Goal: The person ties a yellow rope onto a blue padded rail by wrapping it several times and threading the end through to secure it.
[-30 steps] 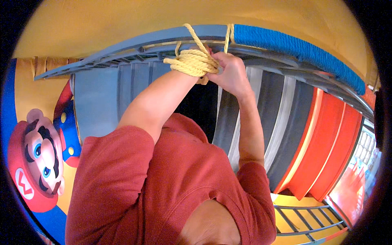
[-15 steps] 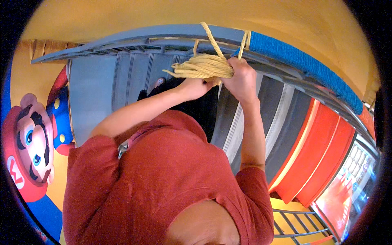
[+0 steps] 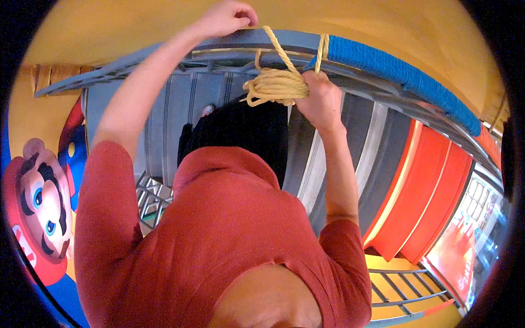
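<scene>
Yellow, twisted-strand rope (image 3: 279,86), wound into a bundle, sits in the right hand (image 3: 321,101). Right fist closed, fingers wrapped round the right end of the coils, knuckles up toward the rail. Left hand (image 3: 227,17) is up past the rail's top edge, against the wall side, fingers half curled, near the top of a rope strand; nothing visible in it, but the palm is hidden, so can't tell for certain.

Handling, judged by eye: light, soft, bendy, not fragile; slightly rough, so probably not slippery. Loops could slide apart if pinched by one strand; best hold is round the whole bundle, squeezing all turns together.

Looks: pale yellow, thick, loops stacked side by side, loose bends poking out at the left end. Bundle is just below the grey metal rail (image 3: 229,39), one strand slanting up over its edge, another piece hanging from the rail by the end of the blue cord wrap (image 3: 404,71).

Further out: red shirt (image 3: 246,202), dark trousers (image 3: 240,131), grey stairs (image 3: 366,131) turning red (image 3: 426,186) at right. Yellow wall (image 3: 383,19) beyond the rail, painted cartoon figure (image 3: 46,273) at left, second railing (image 3: 410,300) lower right.
</scene>
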Available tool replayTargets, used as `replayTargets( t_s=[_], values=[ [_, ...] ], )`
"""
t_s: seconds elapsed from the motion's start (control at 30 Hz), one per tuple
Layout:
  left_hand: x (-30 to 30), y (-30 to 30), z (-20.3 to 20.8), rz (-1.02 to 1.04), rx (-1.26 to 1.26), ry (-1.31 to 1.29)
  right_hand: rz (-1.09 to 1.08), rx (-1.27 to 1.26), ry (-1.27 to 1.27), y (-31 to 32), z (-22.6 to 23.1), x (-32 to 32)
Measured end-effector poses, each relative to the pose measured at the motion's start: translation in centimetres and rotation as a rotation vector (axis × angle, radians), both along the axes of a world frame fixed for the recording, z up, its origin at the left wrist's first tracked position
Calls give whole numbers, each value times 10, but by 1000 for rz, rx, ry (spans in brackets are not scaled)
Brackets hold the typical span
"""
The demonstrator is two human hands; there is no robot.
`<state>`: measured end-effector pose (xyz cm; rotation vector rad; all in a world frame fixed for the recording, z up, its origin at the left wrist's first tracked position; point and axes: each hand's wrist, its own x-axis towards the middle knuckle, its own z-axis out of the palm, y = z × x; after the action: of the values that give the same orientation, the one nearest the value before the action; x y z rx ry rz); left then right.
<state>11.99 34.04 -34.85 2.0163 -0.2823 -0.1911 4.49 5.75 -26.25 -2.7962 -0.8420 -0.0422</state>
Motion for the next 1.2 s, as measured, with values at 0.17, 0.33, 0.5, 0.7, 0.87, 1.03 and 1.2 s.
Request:
replayTargets(
  t_s=[0.17, 0.33, 0.5, 0.7, 0.87, 1.03, 1.2],
  values=[
    [54, -4, -14, -390, -262, 594, -58, 17, 30, 1, -8, 2],
    [79, -40, -35, -559, -342, 832, -88, -63, -42, 0, -30, 11],
    [91, -86, -68, -764, -438, 975, -125, -155, -118, -5, -53, 25],
    [101, -113, -69, -974, -480, 1057, -189, -91, -168, -8, -58, 52],
    [100, -113, -91, -814, -427, 1268, -197, -21, -29, -3, -60, 61],
    [103, -116, -91, -862, -302, 904, -216, -18, -197, -5, -70, 68],
    [112, -94, -81, -877, 66, 477, 41, 253, -186, -24, -57, 73]
  ],
)
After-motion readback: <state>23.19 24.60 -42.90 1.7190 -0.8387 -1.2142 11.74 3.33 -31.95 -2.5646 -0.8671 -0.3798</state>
